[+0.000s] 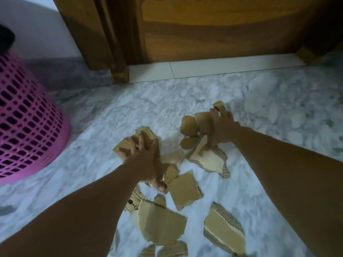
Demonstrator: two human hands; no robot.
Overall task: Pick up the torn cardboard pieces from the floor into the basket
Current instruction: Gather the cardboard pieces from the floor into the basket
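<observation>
Both bare arms reach forward and down over the marble floor (185,101). The left hand (146,164) is spread over a bunch of cardboard pieces (146,138), fingers curled round their far edges and thumb hooked under the near side, so its grip is closed on that bunch. The right hand (220,130) is further forward and to the right, its grip closed on a second bunch of cardboard pieces (196,125), fingers wrapped over the top and thumb pressing down near a larger torn sheet (209,160) that lies on the floor beneath it.

More loose scraps (161,227) lie scattered on the floor nearer the person, between the two forearms. The pink basket (26,127) stands well apart at the left, its top cut off by the picture edge, so its inside cannot be seen. Behind is a wooden door (213,26).

The picture is dim and slightly blurred; how many pieces each hand holds cannot be told, and the lowest scraps are cut off at the bottom edge.
</observation>
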